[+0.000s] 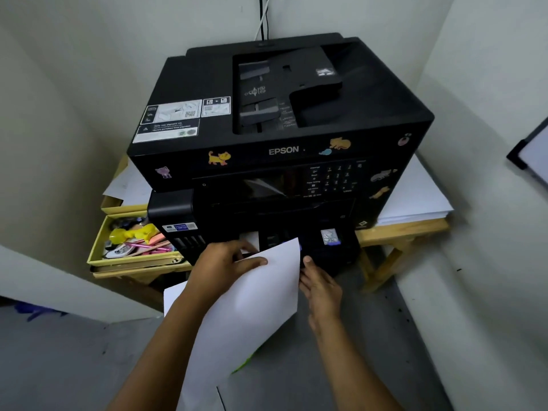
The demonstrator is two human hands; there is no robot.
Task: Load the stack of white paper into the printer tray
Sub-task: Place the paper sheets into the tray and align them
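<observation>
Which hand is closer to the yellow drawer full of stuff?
Left. The left hand holds the paper just right of the drawer. The right hand is farther away, on the paper's other side, by the printer front.

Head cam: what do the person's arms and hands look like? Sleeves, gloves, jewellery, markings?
Both forearms are bare as far as the frame shows, no sleeves in view. The left hand and right hand wear no gloves. No watch, ring, bracelet or markings show on either wrist or any visible finger.
</observation>
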